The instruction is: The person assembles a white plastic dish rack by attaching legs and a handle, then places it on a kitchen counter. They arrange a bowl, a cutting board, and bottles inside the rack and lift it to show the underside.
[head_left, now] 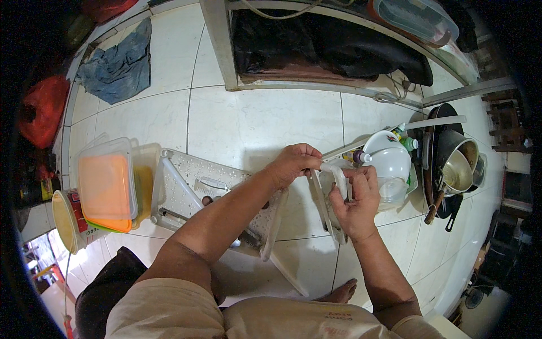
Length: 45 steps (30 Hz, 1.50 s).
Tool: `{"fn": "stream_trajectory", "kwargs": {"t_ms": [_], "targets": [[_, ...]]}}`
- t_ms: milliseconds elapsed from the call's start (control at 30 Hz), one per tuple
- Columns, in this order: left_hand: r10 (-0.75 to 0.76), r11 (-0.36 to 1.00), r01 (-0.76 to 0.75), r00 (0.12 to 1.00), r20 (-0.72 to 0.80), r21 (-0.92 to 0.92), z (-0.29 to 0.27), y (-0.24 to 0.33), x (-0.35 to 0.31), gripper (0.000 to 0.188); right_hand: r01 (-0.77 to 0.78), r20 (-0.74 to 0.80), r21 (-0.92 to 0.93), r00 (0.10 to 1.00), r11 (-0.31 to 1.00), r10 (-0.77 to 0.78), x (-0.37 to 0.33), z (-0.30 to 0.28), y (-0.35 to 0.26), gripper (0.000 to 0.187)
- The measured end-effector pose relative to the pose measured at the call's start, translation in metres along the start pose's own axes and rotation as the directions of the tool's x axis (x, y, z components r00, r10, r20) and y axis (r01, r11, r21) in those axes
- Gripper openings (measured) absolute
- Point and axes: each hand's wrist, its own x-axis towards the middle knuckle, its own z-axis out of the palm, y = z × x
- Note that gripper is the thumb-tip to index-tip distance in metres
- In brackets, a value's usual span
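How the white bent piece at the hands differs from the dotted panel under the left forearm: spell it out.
Shape: the white bent piece is slim and curved; the dotted panel is broad.
Position: the white bent piece is between the left hand and right hand; the dotted panel lies to their left, bearing loose items.
Shared: both are whitish.

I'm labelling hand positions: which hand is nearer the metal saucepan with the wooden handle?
Right. The right hand is left of the saucepan, apart from it; the left hand is farther off that way.
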Motion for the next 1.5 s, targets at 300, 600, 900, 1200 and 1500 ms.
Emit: {"fn": "stream_trajectory", "kwargs": {"t_ms": [300,600,900,1200,1500], "targets": [[0.058,0.992,-0.048,0.995,0.079,-0.118,-0.002,-0.005,0.000,0.040,0.050,-0.048,-0.064,0.997,0.997,-0.053,0.003,0.001,-0.002,0.020],[0.028,0.996,-0.029,0.999,-0.023,-0.079,0.009,0.002,-0.005,0.042,0.098,-0.044,-0.050,0.994,0.994,-0.100,-0.001,0.005,-0.006,0.018],[-0.062,0.991,0.034,0.972,-0.226,-0.126,0.041,0.005,-0.006,0.045,0.075,-0.055,-0.015,0.996,0.997,-0.075,-0.003,0.002,-0.004,0.015],[0.016,0.999,-0.005,0.962,-0.271,0.041,0.035,-0.007,0.004,0.036,0.045,-0.026,-0.024,0.999,0.999,-0.046,0.000,0.000,-0.008,0.013],[0.188,0.975,-0.131,0.918,-0.349,0.179,0.034,-0.018,0.017,0.037,0.057,-0.039,-0.104,0.997,0.993,-0.061,-0.003,-0.001,-0.008,0.015]]}}
